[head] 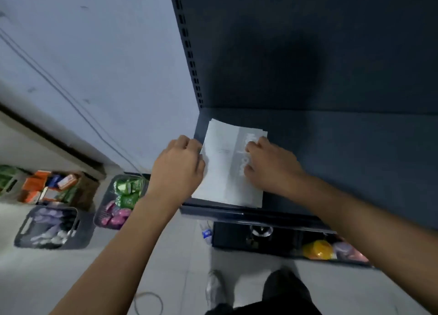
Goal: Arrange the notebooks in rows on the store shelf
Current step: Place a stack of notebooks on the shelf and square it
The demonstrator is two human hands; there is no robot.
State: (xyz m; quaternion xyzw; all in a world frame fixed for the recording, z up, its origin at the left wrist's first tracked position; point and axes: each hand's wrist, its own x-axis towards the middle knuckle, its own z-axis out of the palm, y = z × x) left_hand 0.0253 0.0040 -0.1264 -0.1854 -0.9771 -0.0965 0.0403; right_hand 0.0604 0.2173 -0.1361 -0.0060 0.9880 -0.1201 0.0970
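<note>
The notebooks (225,163) lie flat in a pile at the left end of the dark shelf (343,153). The left hand (176,170) curls at their left edge, its tips hidden, so I cannot tell if it grips. The right hand (272,165) presses bent fingers on the top cover. On the floor, one grey basket (97,220) holds green and pink packs. Another basket (20,234) holds blurry purple things.
</note>
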